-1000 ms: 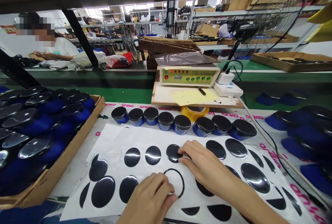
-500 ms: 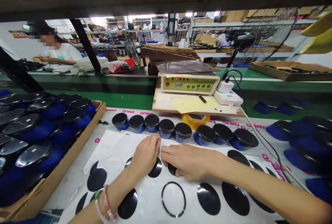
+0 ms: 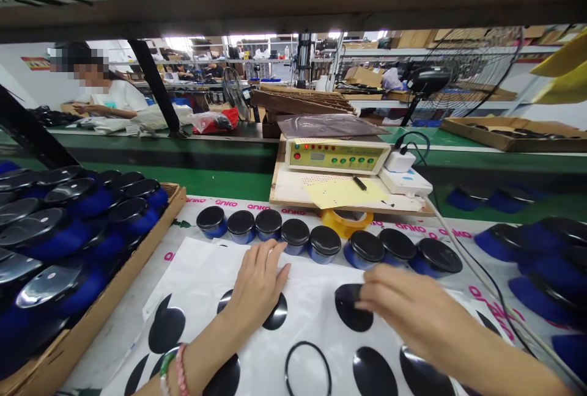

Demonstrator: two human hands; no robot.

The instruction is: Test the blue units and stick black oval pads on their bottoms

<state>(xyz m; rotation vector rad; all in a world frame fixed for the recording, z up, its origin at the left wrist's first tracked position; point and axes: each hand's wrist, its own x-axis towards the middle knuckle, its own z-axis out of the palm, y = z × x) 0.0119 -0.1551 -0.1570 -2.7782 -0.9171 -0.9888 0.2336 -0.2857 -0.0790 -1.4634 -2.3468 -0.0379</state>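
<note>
My right hand (image 3: 406,301), blurred by motion, pinches the edge of a thin black round sticker (image 3: 351,310) above the white sheet (image 3: 314,289). My left hand (image 3: 259,280) lies on that sheet with its fingers stretched out and the thumb apart, holding nothing. Partly under it shows another black round sticker (image 3: 276,313). More black rounds, such as one at the lower right (image 3: 373,371), are spread over the sheet. A thin black ring outline (image 3: 307,343) marks the sheet between my forearms. Just beyond my fingers stands a row of blue cups with black tops (image 3: 295,234).
At left, a cardboard box (image 3: 151,234) is packed with blue, black-topped cups; more cups (image 3: 550,261) stand at right. Behind the row are a roll of yellow tape (image 3: 346,223) and a control box (image 3: 337,156). A white cable (image 3: 481,267) crosses the right side. A co-worker (image 3: 107,93) sits back left.
My right hand has moved right, away from my left hand, carrying a black sticker off its spot. My left hand's fingers have gone from pinched to stretched out on the sheet.
</note>
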